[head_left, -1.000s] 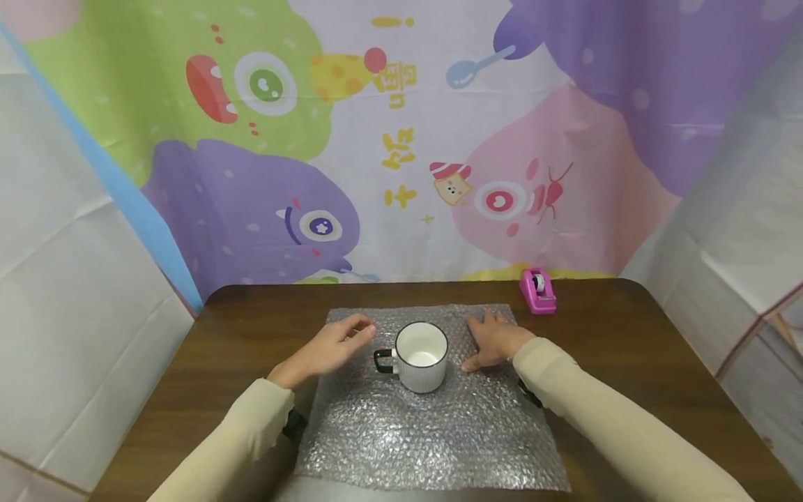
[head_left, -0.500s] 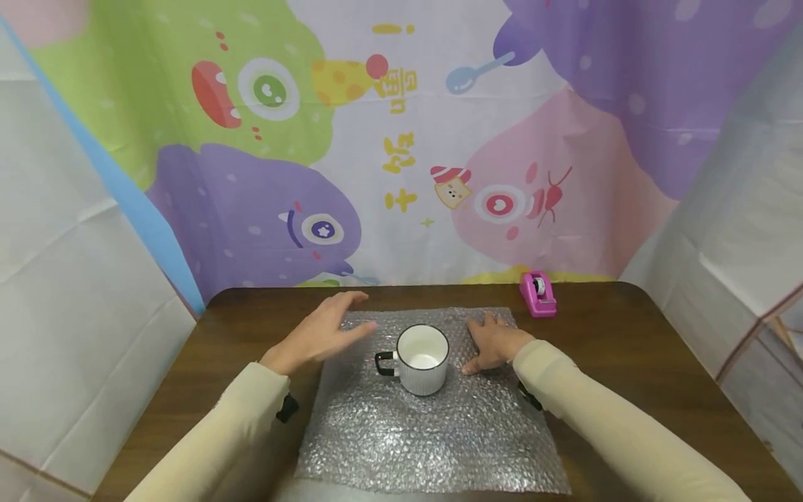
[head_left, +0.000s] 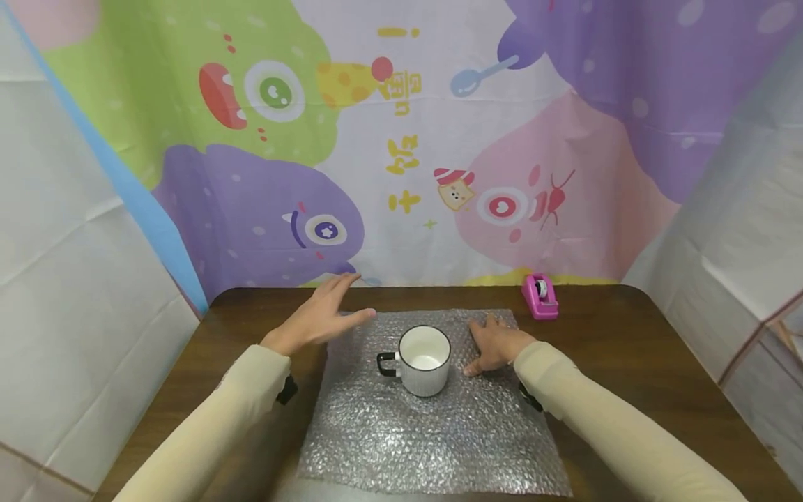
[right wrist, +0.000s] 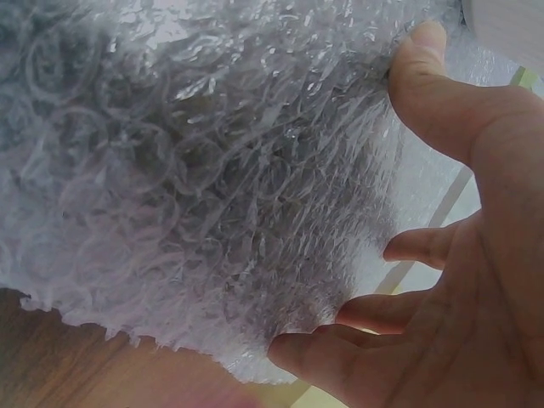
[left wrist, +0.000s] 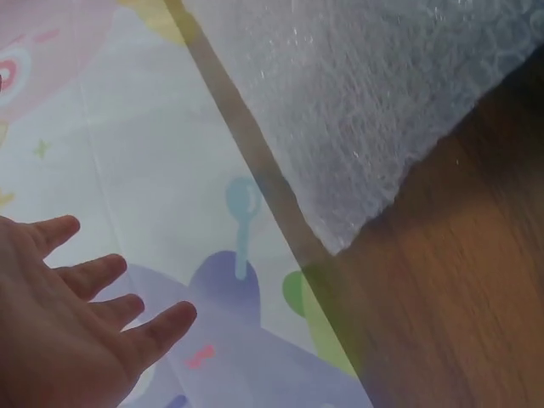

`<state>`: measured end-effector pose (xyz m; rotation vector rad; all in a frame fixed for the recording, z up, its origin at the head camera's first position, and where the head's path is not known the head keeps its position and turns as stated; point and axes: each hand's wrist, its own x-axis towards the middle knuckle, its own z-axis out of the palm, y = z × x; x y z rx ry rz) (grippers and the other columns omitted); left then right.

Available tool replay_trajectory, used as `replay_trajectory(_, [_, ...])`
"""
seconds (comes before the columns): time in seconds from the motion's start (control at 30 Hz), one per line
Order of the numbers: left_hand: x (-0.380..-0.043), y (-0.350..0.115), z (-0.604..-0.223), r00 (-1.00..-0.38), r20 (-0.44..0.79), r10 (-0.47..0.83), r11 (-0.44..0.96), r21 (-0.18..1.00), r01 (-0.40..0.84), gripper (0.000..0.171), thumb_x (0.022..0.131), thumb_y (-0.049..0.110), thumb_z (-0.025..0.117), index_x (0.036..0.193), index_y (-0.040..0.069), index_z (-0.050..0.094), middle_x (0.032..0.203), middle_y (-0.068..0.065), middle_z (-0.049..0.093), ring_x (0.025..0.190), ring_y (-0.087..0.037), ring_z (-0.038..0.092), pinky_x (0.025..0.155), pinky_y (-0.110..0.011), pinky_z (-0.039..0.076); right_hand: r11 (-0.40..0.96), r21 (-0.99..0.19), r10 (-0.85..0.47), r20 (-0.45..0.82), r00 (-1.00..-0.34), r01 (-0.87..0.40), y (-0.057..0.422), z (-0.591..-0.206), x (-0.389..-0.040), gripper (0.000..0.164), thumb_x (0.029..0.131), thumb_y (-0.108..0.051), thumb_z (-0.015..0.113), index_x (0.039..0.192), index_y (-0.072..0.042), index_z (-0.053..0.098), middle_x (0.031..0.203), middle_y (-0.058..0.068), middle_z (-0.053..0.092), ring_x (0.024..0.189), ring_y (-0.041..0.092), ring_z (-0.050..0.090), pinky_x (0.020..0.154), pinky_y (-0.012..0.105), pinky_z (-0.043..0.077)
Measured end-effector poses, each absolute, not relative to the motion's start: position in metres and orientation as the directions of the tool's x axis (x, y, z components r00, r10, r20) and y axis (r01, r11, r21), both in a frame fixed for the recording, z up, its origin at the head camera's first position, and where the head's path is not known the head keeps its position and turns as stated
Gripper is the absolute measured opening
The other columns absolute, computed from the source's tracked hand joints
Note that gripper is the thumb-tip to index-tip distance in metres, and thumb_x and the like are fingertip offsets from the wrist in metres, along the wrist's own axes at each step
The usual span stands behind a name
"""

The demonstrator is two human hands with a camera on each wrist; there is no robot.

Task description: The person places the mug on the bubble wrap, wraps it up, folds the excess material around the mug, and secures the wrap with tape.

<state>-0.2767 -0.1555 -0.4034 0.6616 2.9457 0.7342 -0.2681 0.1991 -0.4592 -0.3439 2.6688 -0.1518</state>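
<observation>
A white ribbed mug (head_left: 425, 373) with a black rim and black handle stands upright on a sheet of bubble wrap (head_left: 433, 439). Its handle points left. My left hand (head_left: 323, 314) hovers over the sheet's back left corner, thumb and fingers spread, holding nothing. In the left wrist view that hand (left wrist: 76, 327) shows its palm, apart from the bubble wrap's corner (left wrist: 340, 195). On the back right part of the sheet rests my right hand (head_left: 495, 344), fingers spread, to the right of the mug. The right wrist view has its fingertips (right wrist: 293, 348) touching the bubble wrap.
A pink tape dispenser (head_left: 541, 296) sits at the back right of the brown wooden table (head_left: 245, 328), beyond the sheet. Behind the table's far edge hangs a curtain (head_left: 401, 251) printed with cartoon monsters. Pale panels (head_left: 81, 230) flank both sides.
My left hand has lifted away from beside the mug's handle toward the back left, its fingers straightening and spreading. The right hand and the mug have stayed in place.
</observation>
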Motion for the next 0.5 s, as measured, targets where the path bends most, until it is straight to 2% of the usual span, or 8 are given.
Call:
replay_trajectory(0.17, [-0.290, -0.157, -0.409, -0.918, 0.020, 0.395, 0.800, 0.485, 0.355, 0.095, 0.095, 0.070, 0.052, 0.165, 0.016, 0.020, 0.169, -0.019, 0.023, 0.156, -0.044, 0.017, 0.121, -0.068, 0.023, 0.964, -0.164, -0.261, -0.417, -0.871, -0.210, 0.200, -0.460, -0.269, 0.106, 0.082, -0.056, 0.080, 0.158, -0.001, 0.030, 0.160, 0.041, 0.021, 0.148, 0.059, 0.025, 0.113, 0.072, 0.032])
replay_trajectory(0.37, [-0.304, -0.159, -0.415, -0.932, -0.034, 0.360, 0.813, 0.501, 0.295, 0.098, 0.094, 0.074, 0.050, 0.165, 0.014, 0.019, 0.169, -0.021, 0.022, 0.156, -0.044, 0.018, 0.121, -0.068, 0.023, 0.967, -0.163, -0.250, -0.425, -0.870, -0.198, 0.199, -0.460, -0.269, 0.106, 0.083, -0.056, 0.080, 0.159, -0.001, 0.030, 0.161, 0.040, 0.020, 0.148, 0.058, 0.025, 0.114, 0.072, 0.032])
replay_trajectory(0.5, [-0.312, -0.160, -0.420, -0.931, -0.095, 0.352, 0.843, 0.465, 0.271, 0.102, 0.093, 0.077, 0.046, 0.166, 0.013, 0.014, 0.170, -0.024, 0.015, 0.156, -0.049, 0.008, 0.121, -0.073, 0.012, 0.966, -0.163, -0.254, -0.422, -0.870, -0.202, 0.199, -0.460, -0.269, 0.106, 0.082, -0.056, 0.080, 0.158, -0.001, 0.030, 0.160, 0.040, 0.021, 0.148, 0.058, 0.025, 0.113, 0.073, 0.032])
